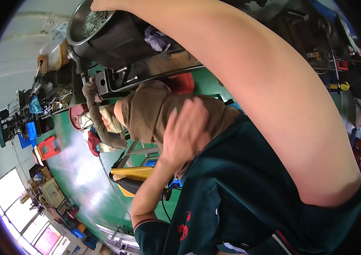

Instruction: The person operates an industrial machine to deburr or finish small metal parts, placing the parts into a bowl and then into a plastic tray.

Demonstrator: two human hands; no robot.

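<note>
My left hand [186, 131] is over the brown cloth of my shorts [146, 112], blurred by motion. Its fingers look stretched out, and nothing shows in it. My right arm crosses the upper right of the view up to a round metal bowl [75, 32]. There my right hand [103, 4] is at the bowl's rim, mostly cut off by the top edge, so its fingers cannot be made out. Inside the bowl is a heap of thin silvery metal pins [95, 23]. The bowl rests on a dark block-shaped machine part [119, 40].
A crumpled purple-grey cloth [157, 39] lies on the bench beside the dark block. Below the bench sits a red basin [182, 83]. A yellow chair-like piece [133, 174] and a red stool [48, 147] stand on the green floor [72, 170]. Metal bars [119, 240] lie at the bottom.
</note>
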